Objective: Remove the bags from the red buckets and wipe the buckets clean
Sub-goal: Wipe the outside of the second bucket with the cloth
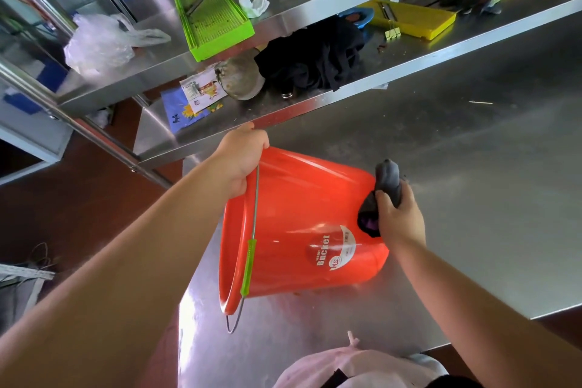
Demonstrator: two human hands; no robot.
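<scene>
Head view, item by item.

Red bucket [302,230]: we have it tipped on its side on the steel desk [472,167], mouth turned toward us and to the left, base pointing away to the right. No bag shows on it.

Left hand [242,160]: clamped on the upper rim of the bucket, steadying it. The wire handle [248,264] with its green sleeve hangs loose across the mouth.

Right hand [398,217]: closed around a dark cloth [385,189], which it presses against the outer wall close to the base.

Shelves behind the desk: a clear plastic bag [97,44], a green slicer tray [211,18], a yellow slicer [412,17], a heap of black fabric [315,56], printed packets [198,91].

Near edge: a pale tied bag [346,368] sits below us.

Step, as we judge it: wiping the outside, bag removal seemingly done for this bucket.

Risks: the bucket lies at the desk's left edge with its rim overhanging, so a hard push from the cloth could roll or slide it off if the left hand slackens. The swinging handle could snag the cloth. We cannot see the inside, so dirt there may go unwiped.
</scene>
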